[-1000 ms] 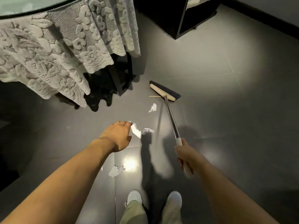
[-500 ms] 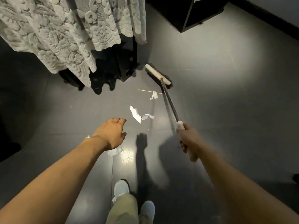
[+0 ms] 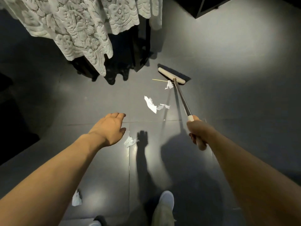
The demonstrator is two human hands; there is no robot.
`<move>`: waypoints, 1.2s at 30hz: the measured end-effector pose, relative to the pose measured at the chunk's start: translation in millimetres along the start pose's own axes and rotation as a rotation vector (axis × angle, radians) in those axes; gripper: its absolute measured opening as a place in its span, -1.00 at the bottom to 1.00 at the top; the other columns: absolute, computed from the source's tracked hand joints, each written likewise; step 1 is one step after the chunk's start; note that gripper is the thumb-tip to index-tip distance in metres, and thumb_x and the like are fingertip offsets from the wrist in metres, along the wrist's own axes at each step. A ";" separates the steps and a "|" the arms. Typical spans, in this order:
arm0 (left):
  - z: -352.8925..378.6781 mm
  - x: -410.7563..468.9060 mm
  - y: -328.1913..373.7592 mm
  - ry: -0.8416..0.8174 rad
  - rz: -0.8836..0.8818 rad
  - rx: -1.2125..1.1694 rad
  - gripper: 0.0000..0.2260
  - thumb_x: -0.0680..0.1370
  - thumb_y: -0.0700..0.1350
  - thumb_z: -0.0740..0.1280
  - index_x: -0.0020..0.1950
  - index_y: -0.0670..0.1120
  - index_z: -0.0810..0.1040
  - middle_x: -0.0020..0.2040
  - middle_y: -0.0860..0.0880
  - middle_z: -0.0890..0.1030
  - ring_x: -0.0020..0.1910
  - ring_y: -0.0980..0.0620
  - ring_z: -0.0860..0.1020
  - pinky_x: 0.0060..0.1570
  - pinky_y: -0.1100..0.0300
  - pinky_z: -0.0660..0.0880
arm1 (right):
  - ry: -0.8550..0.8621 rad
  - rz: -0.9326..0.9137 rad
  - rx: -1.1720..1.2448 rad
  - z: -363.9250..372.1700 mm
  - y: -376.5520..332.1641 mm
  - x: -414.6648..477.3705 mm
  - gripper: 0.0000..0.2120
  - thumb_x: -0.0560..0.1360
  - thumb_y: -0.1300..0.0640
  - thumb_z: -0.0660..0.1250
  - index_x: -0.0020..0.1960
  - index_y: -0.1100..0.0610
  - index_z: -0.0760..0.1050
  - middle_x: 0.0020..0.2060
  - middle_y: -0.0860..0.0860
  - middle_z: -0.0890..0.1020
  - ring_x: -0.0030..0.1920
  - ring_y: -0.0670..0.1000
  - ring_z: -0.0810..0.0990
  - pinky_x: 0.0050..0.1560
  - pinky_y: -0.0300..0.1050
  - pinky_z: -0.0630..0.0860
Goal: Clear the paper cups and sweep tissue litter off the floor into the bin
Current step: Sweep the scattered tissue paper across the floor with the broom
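Note:
My right hand (image 3: 197, 132) grips the pale end of a broom handle (image 3: 182, 98). The broom head (image 3: 171, 75) rests on the grey floor beyond the litter. A small tissue scrap (image 3: 169, 85) and a thin wooden stick (image 3: 160, 80) lie just in front of the head. A larger torn tissue (image 3: 152, 105) lies mid-floor. Another crumpled tissue (image 3: 130, 141) sits by my left hand (image 3: 109, 128), which hovers palm down with relaxed fingers, holding nothing. One more tissue piece (image 3: 76, 199) lies under my left forearm. No cups or bin are in view.
A table with a white lace cloth (image 3: 78, 26) hangs at the upper left, its dark legs (image 3: 140, 51) beneath. A black cabinet (image 3: 202, 5) stands at the top right. My shoes (image 3: 166, 199) are at the bottom.
The view shifted forward, so the litter now lies farther from my left hand. The broom head swung slightly right, away from the table leg, and now sits behind the small scrap.

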State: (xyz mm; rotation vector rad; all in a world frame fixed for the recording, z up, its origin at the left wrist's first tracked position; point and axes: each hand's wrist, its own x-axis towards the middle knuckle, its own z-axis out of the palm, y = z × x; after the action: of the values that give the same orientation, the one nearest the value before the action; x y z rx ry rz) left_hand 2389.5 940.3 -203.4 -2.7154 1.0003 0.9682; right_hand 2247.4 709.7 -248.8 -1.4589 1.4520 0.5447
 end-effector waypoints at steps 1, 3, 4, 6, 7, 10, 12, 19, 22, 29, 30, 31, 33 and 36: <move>2.4 -6.1 -7.7 0.004 0.004 0.003 -0.51 0.62 -0.04 0.15 0.51 -0.13 0.12 0.48 -0.12 0.26 0.44 -0.10 0.25 0.39 0.12 0.19 | -0.007 0.004 -0.010 8.6 8.6 -7.8 -0.85 0.61 0.11 0.04 0.07 0.16 0.31 -0.33 0.11 0.42 -0.43 -0.04 0.33 -0.45 -0.21 0.30; 8.5 -19.4 -25.0 0.008 0.018 0.015 -0.51 0.62 -0.05 0.15 0.51 -0.13 0.13 0.47 -0.12 0.27 0.43 -0.10 0.25 0.39 0.12 0.19 | -0.007 0.002 -0.003 30.5 27.8 -27.7 -0.84 0.62 0.08 0.06 0.10 0.16 0.29 -0.34 0.12 0.43 -0.43 -0.04 0.35 -0.48 -0.20 0.33; 12.5 -26.2 -34.4 0.011 0.032 0.023 -0.51 0.62 -0.05 0.15 0.51 -0.13 0.13 0.47 -0.12 0.27 0.43 -0.10 0.26 0.39 0.12 0.19 | -0.014 0.009 0.011 43.3 37.6 -38.9 -0.84 0.62 0.06 0.07 0.13 0.14 0.27 -0.33 0.12 0.44 -0.43 -0.04 0.35 -0.51 -0.22 0.34; 22.9 -41.2 -55.2 0.009 0.067 0.038 -0.51 0.62 -0.05 0.15 0.51 -0.13 0.14 0.47 -0.11 0.27 0.43 -0.10 0.26 0.39 0.12 0.19 | -0.011 0.048 0.036 72.7 58.3 -56.4 -0.73 0.62 0.02 0.10 0.18 0.21 0.31 -0.31 0.12 0.45 -0.43 -0.04 0.36 -0.49 -0.20 0.34; 29.0 -49.2 -66.0 0.005 0.084 0.049 -0.51 0.62 -0.04 0.15 0.51 -0.13 0.14 0.47 -0.11 0.27 0.43 -0.09 0.26 0.39 0.13 0.19 | -0.008 0.066 0.046 88.2 68.0 -66.0 -0.66 0.62 0.01 0.11 0.24 0.25 0.32 -0.30 0.12 0.45 -0.42 -0.04 0.37 -0.46 -0.20 0.34; 48.3 -77.3 -99.7 0.003 0.135 0.101 -0.52 0.62 -0.04 0.16 0.51 -0.12 0.14 0.47 -0.10 0.28 0.42 -0.09 0.27 0.38 0.13 0.20 | -0.003 0.038 0.069 141.8 97.0 -98.4 -0.56 0.62 0.05 0.09 0.47 0.11 0.16 -0.23 0.15 0.45 -0.41 -0.04 0.36 -0.48 -0.21 0.35; 60.8 -98.0 -120.5 -0.020 0.173 0.125 -0.52 0.61 -0.04 0.17 0.50 -0.12 0.16 0.46 -0.11 0.29 0.41 -0.10 0.28 0.38 0.12 0.21 | 0.011 -0.003 0.087 179.4 116.2 -124.5 -0.52 0.62 0.07 0.06 0.52 -0.02 0.10 -0.17 0.16 0.45 -0.39 -0.04 0.36 -0.57 -0.28 0.33; 105.3 -166.6 -168.7 -0.038 0.251 0.192 -0.51 0.61 -0.04 0.17 0.50 -0.12 0.16 0.45 -0.12 0.30 0.41 -0.12 0.29 0.39 0.08 0.23 | 0.019 -0.040 0.120 271.4 183.7 -199.0 -0.48 0.60 0.06 0.06 0.54 -0.12 0.06 -0.03 0.13 0.42 -0.33 -0.04 0.36 -0.45 -0.20 0.31; 124.3 -196.5 -176.3 -0.039 0.269 0.192 -0.51 0.61 -0.03 0.17 0.50 -0.13 0.15 0.46 -0.12 0.28 0.42 -0.12 0.27 0.40 0.07 0.22 | -0.029 -0.057 0.113 293.5 208.2 -228.3 -0.50 0.61 0.05 0.05 0.53 -0.09 0.07 -0.08 0.10 0.40 -0.30 -0.04 0.38 -0.42 -0.20 0.33; 158.7 -258.5 -189.6 0.032 0.294 0.188 -0.51 0.61 -0.03 0.16 0.50 -0.13 0.16 0.46 -0.14 0.28 0.42 -0.12 0.27 0.40 0.07 0.22 | 0.060 -0.220 0.143 321.2 254.6 -286.2 -0.75 0.62 0.08 0.06 0.23 -0.02 0.43 -0.34 0.06 0.46 -0.45 -0.02 0.41 -0.52 -0.18 0.35; 162.9 -263.8 -191.2 0.029 0.295 0.191 -0.51 0.61 -0.03 0.16 0.50 -0.13 0.16 0.46 -0.14 0.28 0.42 -0.13 0.27 0.40 0.08 0.21 | 0.073 -0.244 0.134 319.0 258.5 -287.3 -0.74 0.62 0.09 0.07 0.26 -0.02 0.42 -0.36 0.06 0.45 -0.47 -0.01 0.40 -0.53 -0.19 0.35; 165.9 -267.7 -193.2 0.024 0.290 0.188 -0.51 0.61 -0.03 0.16 0.50 -0.13 0.16 0.46 -0.14 0.28 0.42 -0.13 0.27 0.39 0.08 0.21 | 0.083 -0.258 0.136 315.2 258.8 -287.9 -0.73 0.62 0.10 0.07 0.27 -0.02 0.42 -0.38 0.06 0.45 -0.49 -0.01 0.40 -0.55 -0.19 0.34; 168.7 -271.0 -195.8 0.027 0.281 0.183 -0.51 0.61 -0.04 0.16 0.50 -0.14 0.16 0.46 -0.15 0.29 0.42 -0.13 0.27 0.38 0.09 0.21 | 0.101 -0.269 0.178 307.0 252.2 -287.6 -0.74 0.63 0.12 0.08 0.26 -0.02 0.42 -0.42 0.07 0.42 -0.52 -0.01 0.37 -0.58 -0.22 0.32; 162.6 -263.7 -196.9 0.044 0.288 0.170 -0.51 0.60 -0.04 0.17 0.49 -0.14 0.17 0.45 -0.15 0.30 0.41 -0.13 0.28 0.39 0.08 0.23 | 0.121 -0.273 0.251 292.8 229.4 -279.3 -0.71 0.64 0.12 0.08 0.33 0.00 0.38 -0.41 0.08 0.37 -0.52 -0.02 0.32 -0.61 -0.28 0.29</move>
State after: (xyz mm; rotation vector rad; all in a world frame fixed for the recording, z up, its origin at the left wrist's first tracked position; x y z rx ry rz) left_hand 2268.8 1286.9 -201.4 -2.5099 1.4415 0.8192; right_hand 2071.9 1138.7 -210.2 -1.4752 1.3300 0.1027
